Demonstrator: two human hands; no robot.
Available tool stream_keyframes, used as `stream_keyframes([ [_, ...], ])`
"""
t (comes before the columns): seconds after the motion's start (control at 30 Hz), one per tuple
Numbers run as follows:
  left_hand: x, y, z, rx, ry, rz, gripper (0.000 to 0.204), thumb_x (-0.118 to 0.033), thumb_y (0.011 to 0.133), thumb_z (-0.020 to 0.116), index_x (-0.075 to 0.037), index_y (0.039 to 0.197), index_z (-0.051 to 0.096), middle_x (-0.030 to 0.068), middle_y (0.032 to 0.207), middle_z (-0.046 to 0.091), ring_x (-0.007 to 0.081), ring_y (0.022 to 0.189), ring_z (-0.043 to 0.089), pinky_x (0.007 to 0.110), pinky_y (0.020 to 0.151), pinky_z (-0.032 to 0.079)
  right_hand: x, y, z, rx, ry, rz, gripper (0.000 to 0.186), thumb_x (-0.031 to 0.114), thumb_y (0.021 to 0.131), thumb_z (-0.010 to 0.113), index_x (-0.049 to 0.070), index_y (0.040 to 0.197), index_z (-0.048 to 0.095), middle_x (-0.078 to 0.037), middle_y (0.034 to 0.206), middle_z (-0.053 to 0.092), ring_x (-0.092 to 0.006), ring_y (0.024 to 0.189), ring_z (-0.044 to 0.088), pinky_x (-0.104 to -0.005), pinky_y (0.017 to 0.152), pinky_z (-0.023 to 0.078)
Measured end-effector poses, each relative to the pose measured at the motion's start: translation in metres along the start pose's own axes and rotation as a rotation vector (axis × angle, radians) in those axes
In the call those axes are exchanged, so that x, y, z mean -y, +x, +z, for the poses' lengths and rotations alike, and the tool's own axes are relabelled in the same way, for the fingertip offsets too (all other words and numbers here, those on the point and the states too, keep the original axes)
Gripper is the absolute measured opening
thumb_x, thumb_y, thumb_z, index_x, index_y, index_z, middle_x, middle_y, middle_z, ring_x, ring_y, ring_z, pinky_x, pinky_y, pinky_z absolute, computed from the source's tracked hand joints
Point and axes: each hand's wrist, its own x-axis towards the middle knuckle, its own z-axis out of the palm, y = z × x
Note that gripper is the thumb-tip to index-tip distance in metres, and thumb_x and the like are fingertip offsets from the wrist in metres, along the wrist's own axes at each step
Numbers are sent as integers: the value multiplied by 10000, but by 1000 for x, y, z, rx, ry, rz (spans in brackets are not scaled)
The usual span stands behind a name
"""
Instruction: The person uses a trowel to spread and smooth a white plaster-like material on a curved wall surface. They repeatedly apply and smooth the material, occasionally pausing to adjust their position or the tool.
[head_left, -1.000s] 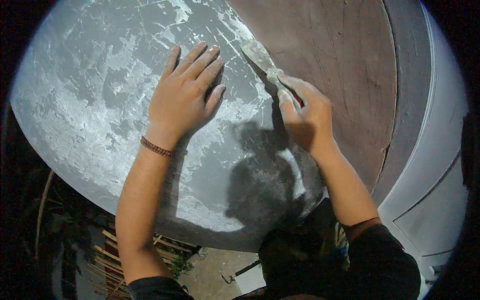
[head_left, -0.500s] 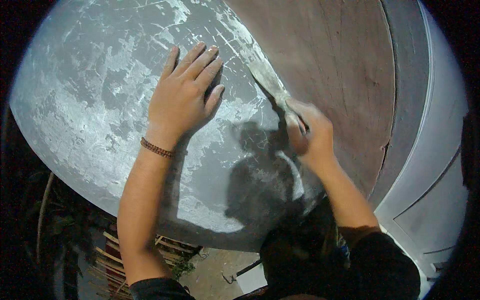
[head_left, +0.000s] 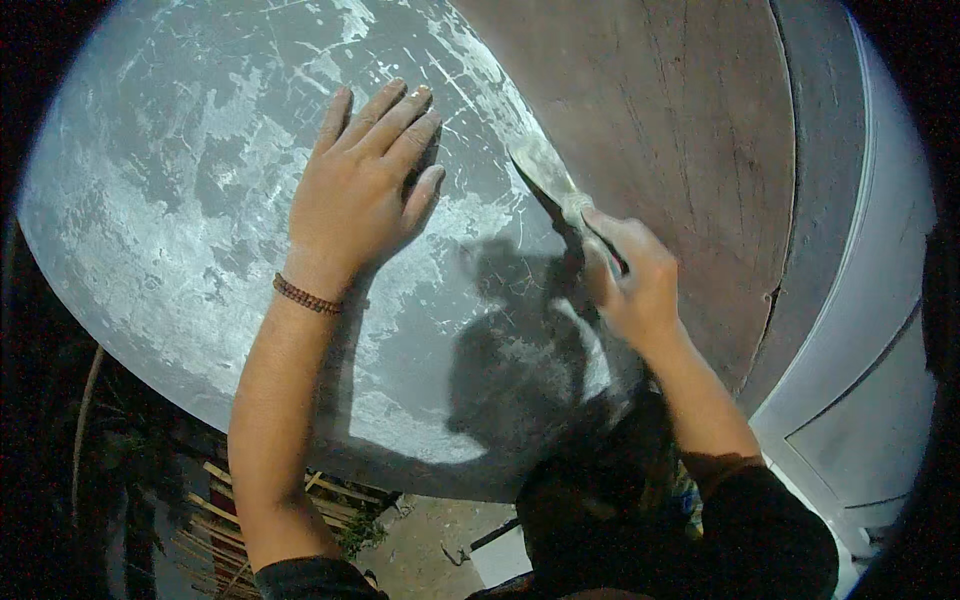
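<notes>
A large grey panel [head_left: 230, 330], blotched with whitish filler and scratches, spreads under both hands. My left hand [head_left: 362, 185] rests on it with fingers stretched out and nothing held; a brown beaded bracelet [head_left: 307, 296] circles that wrist. My right hand [head_left: 638, 275] is wrapped round the handle of a putty knife [head_left: 548, 178]. Its pale, dusty blade lies along the panel's right edge, where the grey meets a brown surface [head_left: 660, 120]. Most of the handle is hidden in my fingers.
Beyond the brown surface on the right stands a grey panelled part [head_left: 865, 400] with a curved edge. Below the panel are wooden slats [head_left: 225, 520], a green plant [head_left: 362, 535], a patch of ground [head_left: 425, 545] and a white object [head_left: 503, 555]. My shadow falls across the panel.
The putty knife and my right hand have moved slightly right and down along the panel's edge. My left hand has shifted a little to the left, still flat.
</notes>
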Motion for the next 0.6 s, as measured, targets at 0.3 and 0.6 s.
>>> stream_keyframes([
  [0.3,-1,1,-2,1,2,-7,447,-280,913,672,-122,1329,632,69,1440,597,266,1408,486,532,1228,293,1,8,8,-18,132,26,301,110,936,653,6,1214,702,-200,1090,732,-297,974,726,-352,877,538],
  [0.6,-1,2,-2,3,-20,-9,415,-257,904,671,-122,1296,645,80,1449,596,305,1403,496,557,1226,287,-6,13,13,-46,173,46,292,120,931,654,0,1191,713,-202,1099,735,-293,1007,726,-355,908,533],
])
